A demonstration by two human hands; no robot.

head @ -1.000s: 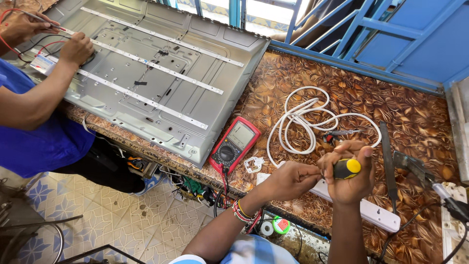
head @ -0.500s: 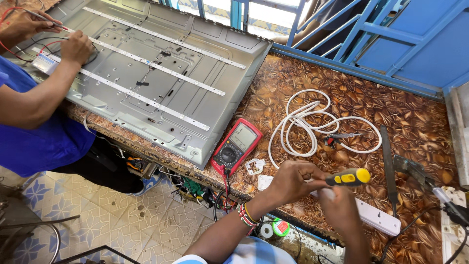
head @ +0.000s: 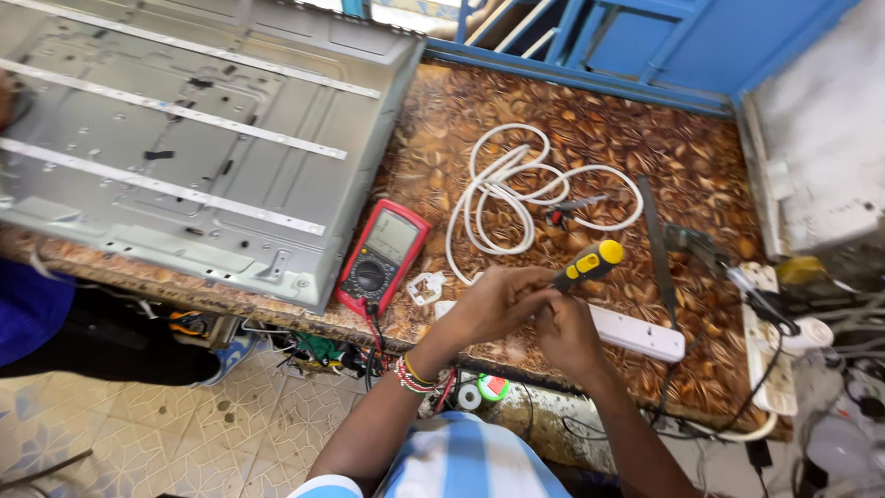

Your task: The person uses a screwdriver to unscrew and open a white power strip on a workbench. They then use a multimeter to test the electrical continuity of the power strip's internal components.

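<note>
My left hand (head: 493, 302) and my right hand (head: 564, 334) are pressed together over the patterned brown table (head: 701, 175), just above a white power strip (head: 641, 335). A screwdriver with a yellow and black handle (head: 592, 262) sticks up to the right from between them. My left fingers close around its shaft just below the handle. My right hand is curled underneath, and what it holds is hidden. A beaded bracelet (head: 414, 374) is on my left wrist.
A red multimeter (head: 383, 254) and a white plug (head: 426, 288) lie left of my hands. A coiled white cable (head: 516, 189) lies behind them. A grey metal panel (head: 184, 138) fills the left side. A person in blue (head: 28, 309) is at the far left.
The screwdriver has tipped from upright to slanting right, and my hands have closed in together above the power strip. The view has shifted right, so the other person's hands are out of frame.
</note>
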